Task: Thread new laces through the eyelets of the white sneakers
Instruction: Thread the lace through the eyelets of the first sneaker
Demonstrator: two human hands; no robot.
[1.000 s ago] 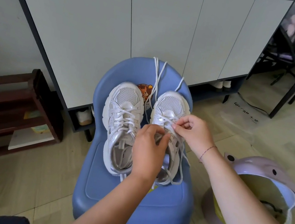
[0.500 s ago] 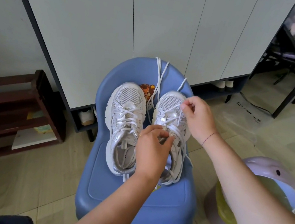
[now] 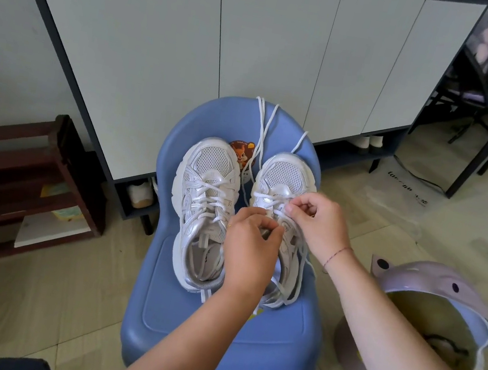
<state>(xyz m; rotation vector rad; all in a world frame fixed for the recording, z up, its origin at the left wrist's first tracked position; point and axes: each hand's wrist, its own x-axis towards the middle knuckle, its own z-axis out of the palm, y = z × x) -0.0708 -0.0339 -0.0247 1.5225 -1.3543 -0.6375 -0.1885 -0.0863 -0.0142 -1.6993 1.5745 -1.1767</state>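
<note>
R hand (image 3: 317, 223) back from toe to mid-eyelets of right sneaker (image 3: 283, 175), pinching lace (image 3: 278, 212); L hand (image 3: 253, 247) still pinches eyelet edge there. Slack's out; next eyelet prob. due.

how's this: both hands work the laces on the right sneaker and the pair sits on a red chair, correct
The chair is blue, not red; the head view shows it. Both the left hand and right hand do work the laces on the right sneaker.

1. The right hand (image 3: 316, 226) was up by the toe of the right sneaker (image 3: 286, 175) half a sec ago; now it's back down pinching the laces (image 3: 263, 195).
2. That puts it right beside the left hand (image 3: 249, 250) again.
</note>
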